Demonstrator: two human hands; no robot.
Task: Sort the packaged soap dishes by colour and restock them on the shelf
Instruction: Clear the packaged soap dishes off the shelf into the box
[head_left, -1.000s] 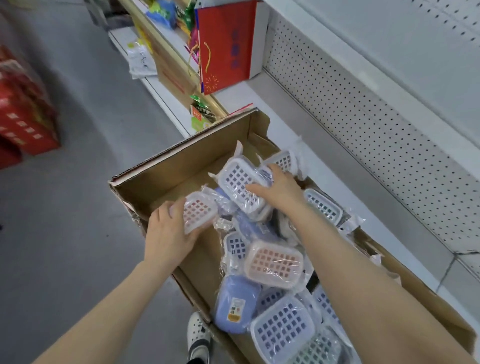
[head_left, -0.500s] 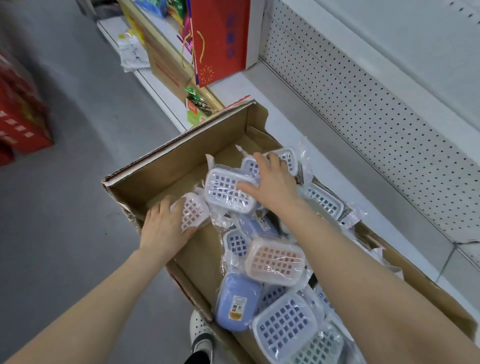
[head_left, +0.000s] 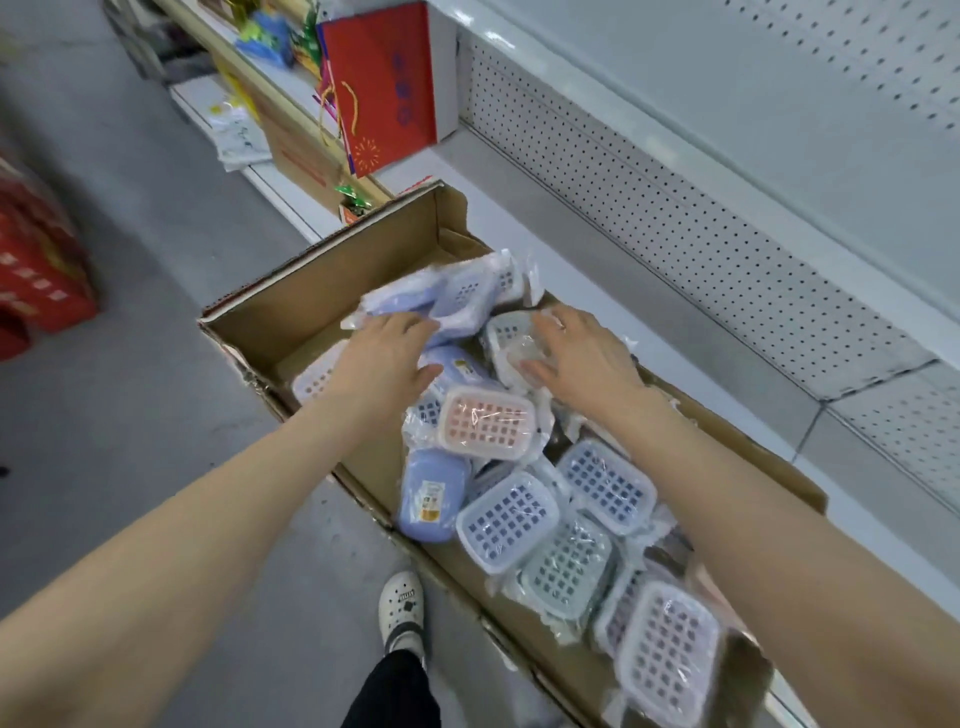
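Beneath the spread, empty fingers (head_left: 413, 328) of left hand (head_left: 384, 358) and right hand (head_left: 584, 358), light, stiff film-wrapped blue and pale plastic soap dishes (head_left: 402, 304) look slippery, so pinch their rigid rims.

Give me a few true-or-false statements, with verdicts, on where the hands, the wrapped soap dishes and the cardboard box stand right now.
1. The left hand and the right hand both reach into the brown cardboard box. True.
2. The pink grid-topped plastic soap dish in clear wrap lies grid up between the forearms. True.
3. The red paper gift bag lies inside the box. False: it stands upright beyond the box's far end.
4. The right hand holds a dish raised high above the pile. False: it rests on a wrapped pale dish in the pile.
5. Sorted dishes already stand on the white metal shelf beside the box. False: every dish in view is in the box.
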